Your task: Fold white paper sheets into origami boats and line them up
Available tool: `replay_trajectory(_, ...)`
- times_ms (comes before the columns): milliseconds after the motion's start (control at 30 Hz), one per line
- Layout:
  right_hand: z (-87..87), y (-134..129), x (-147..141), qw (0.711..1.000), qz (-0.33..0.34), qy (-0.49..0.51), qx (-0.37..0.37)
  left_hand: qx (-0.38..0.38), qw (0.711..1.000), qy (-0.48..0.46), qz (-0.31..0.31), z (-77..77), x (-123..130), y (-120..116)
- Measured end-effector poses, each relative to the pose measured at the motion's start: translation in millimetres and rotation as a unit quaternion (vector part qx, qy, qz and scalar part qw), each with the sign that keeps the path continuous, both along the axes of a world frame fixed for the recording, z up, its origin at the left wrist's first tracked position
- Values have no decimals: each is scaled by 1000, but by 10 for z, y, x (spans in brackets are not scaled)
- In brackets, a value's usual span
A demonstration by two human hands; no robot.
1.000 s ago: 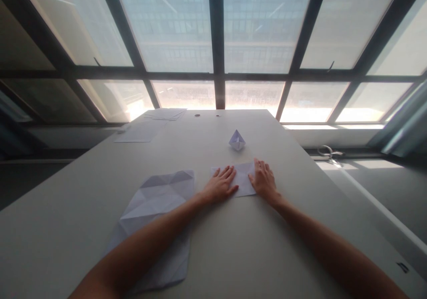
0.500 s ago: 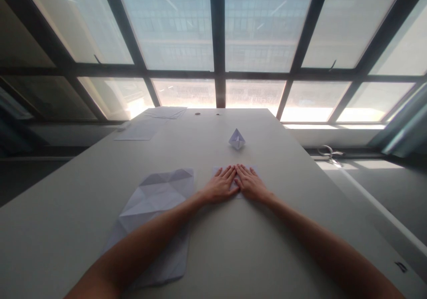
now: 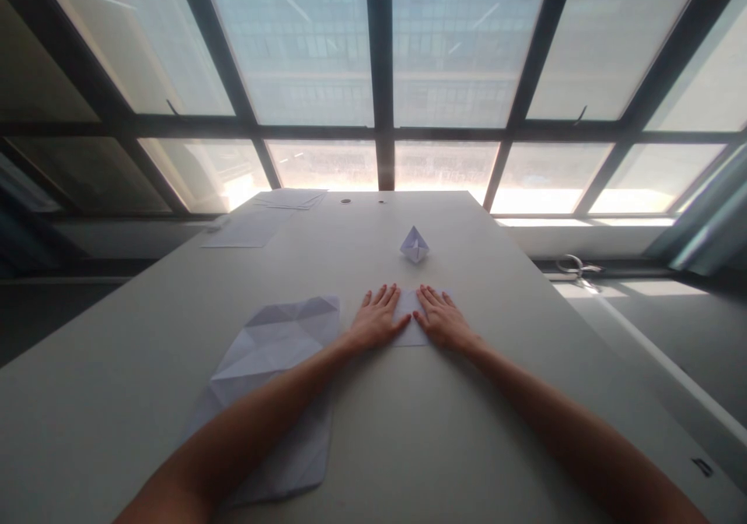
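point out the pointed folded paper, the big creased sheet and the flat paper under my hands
pointed folded paper (image 3: 415, 246): head view, middle of its front
creased sheet (image 3: 274, 345): head view, upper part, above the forearm
flat paper (image 3: 410, 336): head view, uncovered strip by its near edge

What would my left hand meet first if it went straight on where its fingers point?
Most likely the small folded paper boat: your left hand points forward and to the right, toward it, though depth is hard to judge here.

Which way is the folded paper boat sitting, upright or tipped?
Upright: the paper boat stands on the table, its pointed peak upward.
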State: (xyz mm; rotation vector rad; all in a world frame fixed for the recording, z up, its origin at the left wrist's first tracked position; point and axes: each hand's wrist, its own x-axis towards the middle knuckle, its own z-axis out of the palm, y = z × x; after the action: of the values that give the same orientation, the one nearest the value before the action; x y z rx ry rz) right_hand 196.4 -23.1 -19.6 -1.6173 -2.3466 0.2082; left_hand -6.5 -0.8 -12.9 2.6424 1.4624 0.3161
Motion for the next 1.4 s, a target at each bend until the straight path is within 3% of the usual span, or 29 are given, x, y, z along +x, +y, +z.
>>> replay_trajectory(367, -33, 102, 195, 999, -39, -28, -8, 7, 993, 55, 103, 1, -10, 29)
replay_trajectory(567, -24, 117, 206, 999, -40, -29, 0, 11, 993, 26, 112, -3, -23, 33)
replay_trajectory(667, -18, 114, 210, 999, -33, -25, 4, 32, 997, 4, 73, 7, -31, 45)
replay_trajectory(767, -16, 109, 221, 999, -25, -22, 11, 45, 999, -23, -20, 28, -29, 54)
replay_trajectory(900, 3, 105, 240, 999, -11, -25, 17, 9, 995, -37, -95, 46, -22, 50)
replay_trajectory(1033, 68, 94, 252, 999, -2, -39, 29, -1, 994, -36, -102, 40, -29, 46)
replay_trajectory(1200, 198, 3, 193, 994, -43, -59, 77, 14, 995, -37, -94, 26, -26, 45)
replay_trajectory(1400, 278, -164, 19, 991, -77, -73, 79, 64, 994, -32, -78, 99, -6, -9)
